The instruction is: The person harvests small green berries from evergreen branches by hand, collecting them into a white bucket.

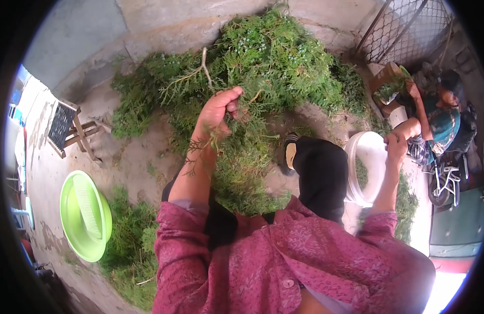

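The 2 hands are working well apart. The left hand (222, 109) is gripping a leafy branch (203, 65) over the green pile (284, 57), perhaps keeping its twigs reachable; the right hand (396, 150) is apparently grasping the white bucket (374, 165) by its rim beside the knee (321, 167), probably for steadiness.

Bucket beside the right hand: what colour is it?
The bucket is white, showing best in the head view.
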Demonstrator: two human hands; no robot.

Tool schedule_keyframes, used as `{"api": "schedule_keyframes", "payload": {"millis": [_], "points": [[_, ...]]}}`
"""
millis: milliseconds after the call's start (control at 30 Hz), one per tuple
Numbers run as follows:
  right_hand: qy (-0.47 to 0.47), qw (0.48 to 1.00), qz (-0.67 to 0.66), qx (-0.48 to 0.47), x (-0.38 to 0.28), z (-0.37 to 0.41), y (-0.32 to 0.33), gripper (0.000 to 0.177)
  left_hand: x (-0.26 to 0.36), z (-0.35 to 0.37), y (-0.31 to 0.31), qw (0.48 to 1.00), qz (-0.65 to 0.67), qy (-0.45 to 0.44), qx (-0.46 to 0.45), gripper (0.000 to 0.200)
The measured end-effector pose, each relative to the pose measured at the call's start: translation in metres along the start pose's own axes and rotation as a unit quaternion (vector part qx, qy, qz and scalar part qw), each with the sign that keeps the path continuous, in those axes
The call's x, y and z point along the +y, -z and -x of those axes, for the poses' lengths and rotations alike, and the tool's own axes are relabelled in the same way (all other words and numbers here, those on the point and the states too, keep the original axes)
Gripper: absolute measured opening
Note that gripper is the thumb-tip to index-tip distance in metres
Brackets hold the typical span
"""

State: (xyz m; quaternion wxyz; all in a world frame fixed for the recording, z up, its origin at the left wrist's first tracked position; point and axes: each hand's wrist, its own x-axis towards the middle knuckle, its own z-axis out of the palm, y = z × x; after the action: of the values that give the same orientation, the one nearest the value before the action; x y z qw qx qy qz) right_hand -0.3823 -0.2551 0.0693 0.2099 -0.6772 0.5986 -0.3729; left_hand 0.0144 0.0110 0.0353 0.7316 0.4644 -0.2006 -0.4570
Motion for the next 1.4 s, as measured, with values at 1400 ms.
{"api": "schedule_keyframes", "payload": {"millis": [1400], "points": [[-0.209,0.479,-0.547,-0.654,-0.163,0.065,-0.243,0.031,-0.022,-0.018,-0.012,0.988,0.094,0.088,0.087,0.014]]}}
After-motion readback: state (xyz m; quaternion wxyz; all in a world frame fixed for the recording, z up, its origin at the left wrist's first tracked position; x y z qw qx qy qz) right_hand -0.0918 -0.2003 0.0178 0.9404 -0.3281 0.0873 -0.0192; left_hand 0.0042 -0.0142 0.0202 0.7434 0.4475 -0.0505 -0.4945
